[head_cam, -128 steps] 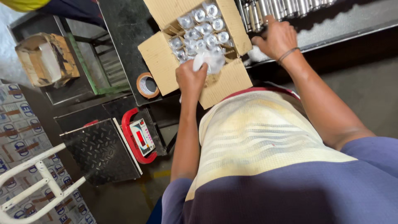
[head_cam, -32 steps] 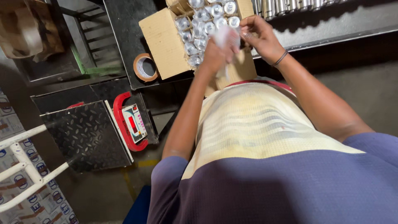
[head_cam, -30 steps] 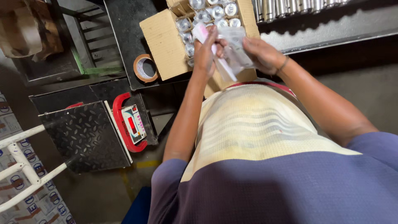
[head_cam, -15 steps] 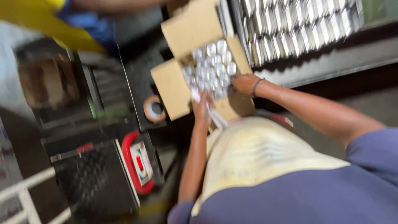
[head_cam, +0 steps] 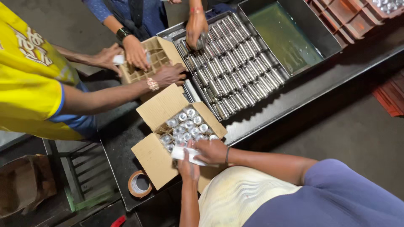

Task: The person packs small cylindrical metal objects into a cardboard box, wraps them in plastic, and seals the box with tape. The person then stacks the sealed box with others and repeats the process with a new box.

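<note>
White paper slip [head_cam: 188,154], over the open cardboard box [head_cam: 162,110] of metal cylinders [head_cam: 187,126] a second ago, now sits at its six-o'clock edge, pinched between left hand [head_cam: 188,164] and right hand [head_cam: 210,150].

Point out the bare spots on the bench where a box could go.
Bare: the dark bench strip below the metal tray of cylinders, right of the open carton. Crowded: around that carton, where both hands, left hand and right hand, and the tape roll sit.
</note>
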